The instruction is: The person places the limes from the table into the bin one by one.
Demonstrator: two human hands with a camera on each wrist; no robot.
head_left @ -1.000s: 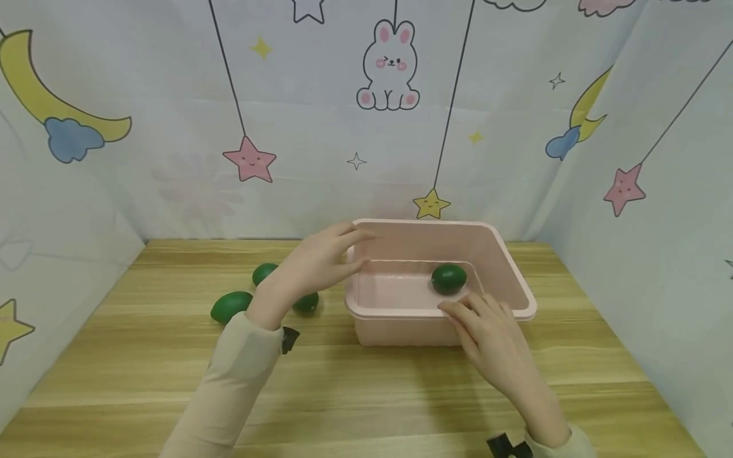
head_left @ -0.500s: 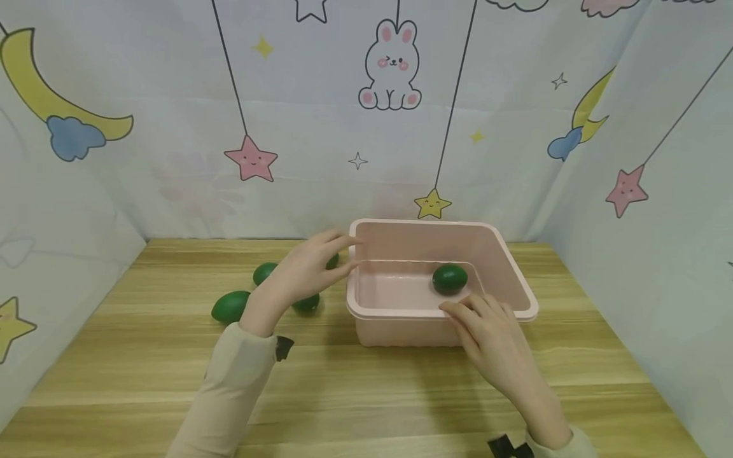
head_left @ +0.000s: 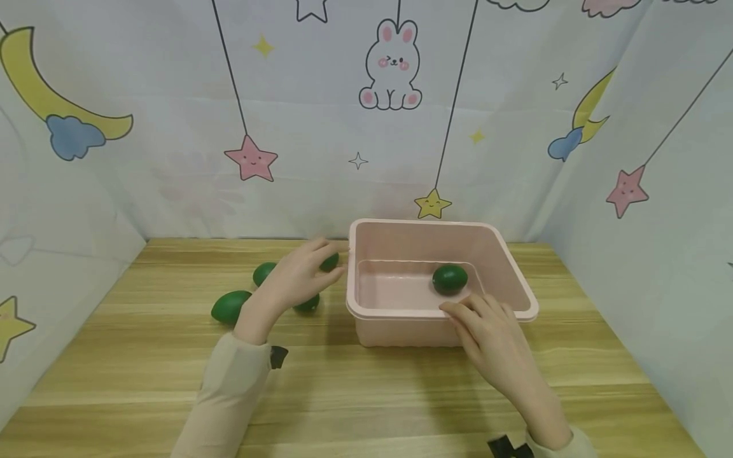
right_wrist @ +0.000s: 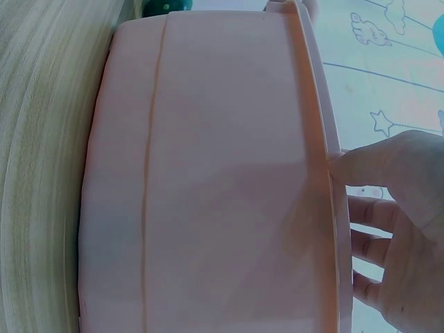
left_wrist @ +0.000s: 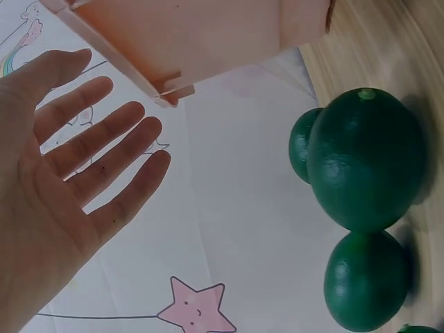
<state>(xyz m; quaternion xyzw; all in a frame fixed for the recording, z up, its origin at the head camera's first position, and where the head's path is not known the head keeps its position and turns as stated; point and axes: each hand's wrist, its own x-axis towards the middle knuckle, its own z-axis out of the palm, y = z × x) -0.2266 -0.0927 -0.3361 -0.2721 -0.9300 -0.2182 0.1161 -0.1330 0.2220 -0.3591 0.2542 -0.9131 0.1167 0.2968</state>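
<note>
1. White printed curtain (head_left: pixel 312 95) backs a wood-grain worktop (head_left: pixel 366 401).
2. Left hand (head_left: pixel 293 275): fingers extended and spread, nothing held; hangs just left of the pink tub (head_left: pixel 408 332).
3. Right hand (head_left: pixel 494 343): thumb and fingers pinch the pink tub at its near edge, presumably to steady it.
4. One green fruit (head_left: pixel 449 279) rests inside, right of centre.
5. Four green fruits (head_left: pixel 231 307) lie on the worktop, left of the pink tub, apparently grouped for left-side reach.

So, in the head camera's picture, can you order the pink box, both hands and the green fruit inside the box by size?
1. Pink box
2. Left hand and right hand: too alike to rank
3. Green fruit inside the box
</note>
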